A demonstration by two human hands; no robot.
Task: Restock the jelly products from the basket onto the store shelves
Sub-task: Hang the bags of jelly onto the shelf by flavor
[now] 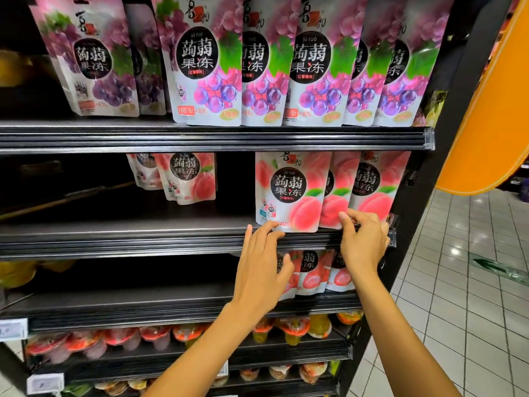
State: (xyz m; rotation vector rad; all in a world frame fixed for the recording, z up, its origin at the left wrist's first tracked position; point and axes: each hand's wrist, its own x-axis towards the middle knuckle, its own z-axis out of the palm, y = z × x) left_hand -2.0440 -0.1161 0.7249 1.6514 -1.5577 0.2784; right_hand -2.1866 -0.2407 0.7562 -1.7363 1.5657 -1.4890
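Three pink peach jelly pouches [289, 190] stand at the right end of the middle shelf [120, 239]. My left hand [262, 267] reaches up with fingers spread, its fingertips touching the bottom edge of the front peach pouch. My right hand [362, 239] touches the lower edges of the pouches behind it, at the shelf lip, fingers apart. Neither hand grips a pouch. Two more peach pouches [186, 177] stand farther back at mid-shelf. The basket is not in view.
Purple grape jelly pouches [257, 61] fill the top shelf. Strawberry pouches [315, 273] stand on the shelf below my hands. Jelly cups [160, 336] line the lowest shelves. An orange panel [492, 110] hangs at right above a white tiled floor [458, 310].
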